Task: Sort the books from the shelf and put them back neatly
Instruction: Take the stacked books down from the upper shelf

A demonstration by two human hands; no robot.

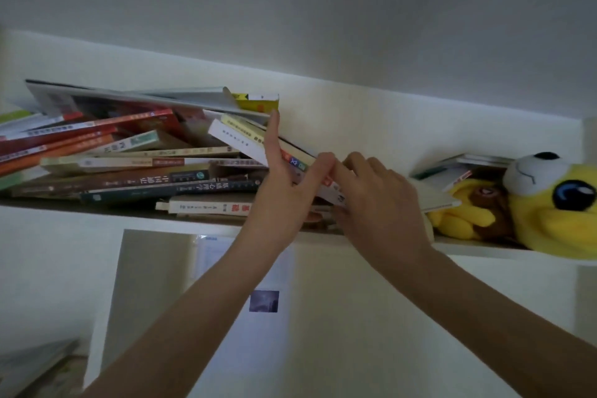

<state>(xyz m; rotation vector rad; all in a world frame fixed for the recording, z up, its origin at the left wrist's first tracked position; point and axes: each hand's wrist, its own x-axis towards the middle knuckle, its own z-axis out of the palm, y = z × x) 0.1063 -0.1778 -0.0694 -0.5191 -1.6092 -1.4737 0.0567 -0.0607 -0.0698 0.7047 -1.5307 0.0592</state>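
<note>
A messy pile of books (129, 168) lies flat and crooked on a high white shelf (97, 208). A large grey book (129, 95) tops the pile. At the pile's right end, a few books lean steeply, the front one white (235, 136). My left hand (281, 191) is raised with straight fingers pressed against the leaning books. My right hand (378, 197) is just to its right, its fingers curled round the lower edge of a leaning book. The two hands touch at the thumb.
A yellow plush toy (555, 203) and a small brown one (487, 200) fill the shelf's right end, with a few more books (452, 168) tilted behind them. Below the shelf is an opening with a small photo (264, 300). More books (32, 365) lie at the lower left.
</note>
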